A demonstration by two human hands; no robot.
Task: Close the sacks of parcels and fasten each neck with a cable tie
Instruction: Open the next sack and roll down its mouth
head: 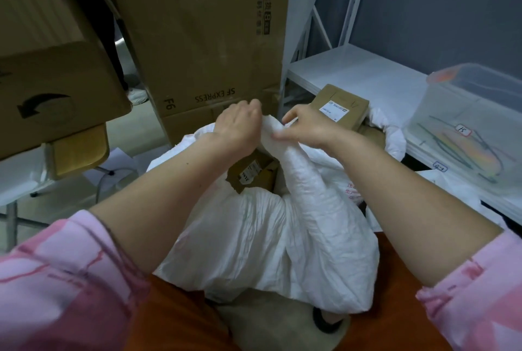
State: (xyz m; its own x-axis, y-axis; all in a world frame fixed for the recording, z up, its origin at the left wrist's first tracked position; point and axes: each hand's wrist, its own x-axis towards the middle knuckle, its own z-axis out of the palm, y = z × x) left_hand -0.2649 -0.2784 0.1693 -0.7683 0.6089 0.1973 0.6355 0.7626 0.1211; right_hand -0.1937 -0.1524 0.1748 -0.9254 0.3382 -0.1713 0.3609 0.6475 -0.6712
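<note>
A white woven sack (268,240) stands in front of me, its neck (299,170) gathered into a long twisted rope rising toward my hands. My left hand (238,129) grips the top of the neck with curled fingers. My right hand (306,129) pinches the same bunched cloth from the right. A brown parcel (251,172) shows through a gap in the sack mouth. No cable tie is visible on the neck or in either hand. A second white sack (392,136) sits open behind, with a labelled cardboard parcel (340,106) on top.
A clear plastic bin (474,124) holding coloured cable ties stands on the white shelf (358,71) at right. Tall SF Express cartons (203,40) rise behind. Another carton (56,91) overhangs a chair (79,150) at left.
</note>
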